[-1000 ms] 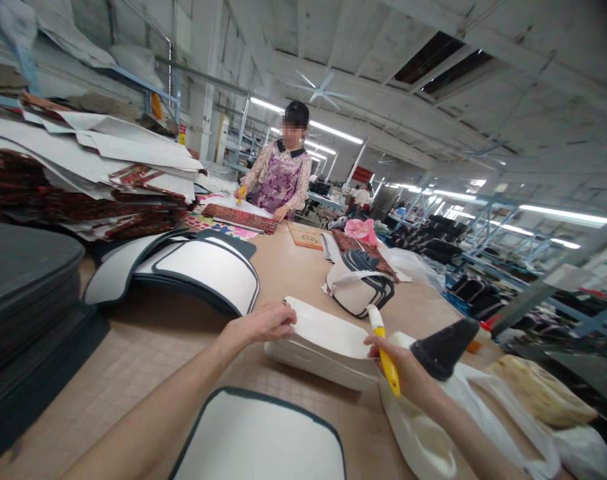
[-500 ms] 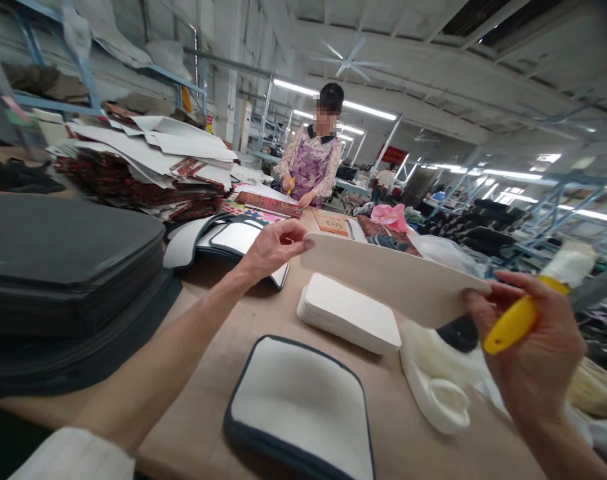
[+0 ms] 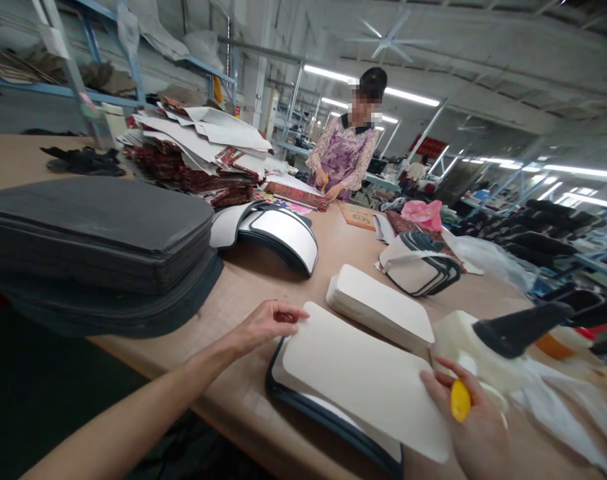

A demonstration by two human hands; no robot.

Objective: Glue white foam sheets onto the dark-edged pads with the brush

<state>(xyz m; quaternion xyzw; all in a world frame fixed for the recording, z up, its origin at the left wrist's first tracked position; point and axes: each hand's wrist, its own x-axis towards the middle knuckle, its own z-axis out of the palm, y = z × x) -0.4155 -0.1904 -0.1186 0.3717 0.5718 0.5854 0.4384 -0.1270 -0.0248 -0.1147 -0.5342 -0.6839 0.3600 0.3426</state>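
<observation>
A cream rounded board (image 3: 363,380) is held level between my hands, just over a dark-edged white pad stack (image 3: 333,433). My left hand (image 3: 268,327) pinches the board's upper left corner. At its right end, my right hand (image 3: 468,407) grips the board's edge and also holds a yellow-handled tool (image 3: 460,400), whose far end is hidden. Just behind the board lies a stack of similar cream boards (image 3: 381,307). A cream container (image 3: 463,340) with a dark object (image 3: 521,327) on it stands to the right of that stack.
Large black sheets (image 3: 98,227) are piled at the left. Curved white pads (image 3: 278,233) and a tied pad bundle (image 3: 418,267) lie farther back. Patterned fabric (image 3: 198,153) is heaped behind, and a person (image 3: 346,147) works across the table (image 3: 253,287).
The cream board has come down from upright to nearly flat over the pad stack, both hands moving with it. The view has shifted, showing the tied bundle and more of the container.
</observation>
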